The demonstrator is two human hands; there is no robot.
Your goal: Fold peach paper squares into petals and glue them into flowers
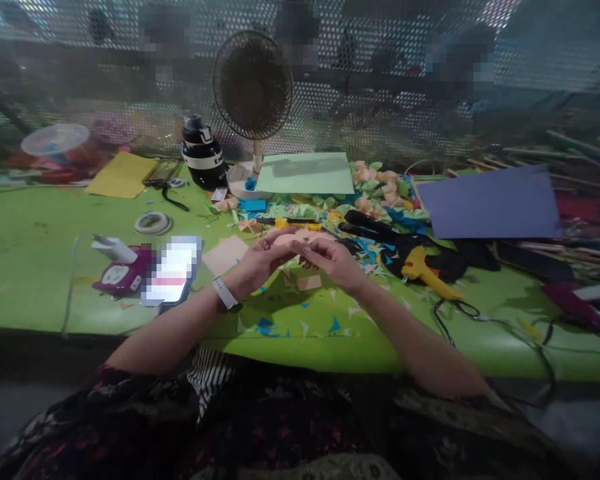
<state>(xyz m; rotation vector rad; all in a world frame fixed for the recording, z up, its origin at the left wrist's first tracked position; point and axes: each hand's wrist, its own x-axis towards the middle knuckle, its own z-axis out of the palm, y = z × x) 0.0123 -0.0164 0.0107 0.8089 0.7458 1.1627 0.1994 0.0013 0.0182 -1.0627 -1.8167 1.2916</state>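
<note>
Both of my hands meet over the green table (190, 340), holding a peach paper piece (305, 235) between them. My left hand (265, 259), with a white watch band on its wrist, has its fingers closed on the paper's left side. From the other side my right hand (334, 261) pinches the same paper near its lower edge. The exact shape of the paper is partly hidden by the fingers. Beside my left wrist lies a square of peach paper (226, 255). Below the hands sits a small peach paper strip (309, 283) among blue and white scraps.
A lit phone (173, 270) and a purple owl-shaped holder (125, 272) are left; a tape roll (153, 223) lies beyond. Behind stand a black bottle (203, 160) and a fan (253, 87). Right are paper flowers (380, 187), a yellow glue gun (427, 272) with its cord, and purple paper (490, 203).
</note>
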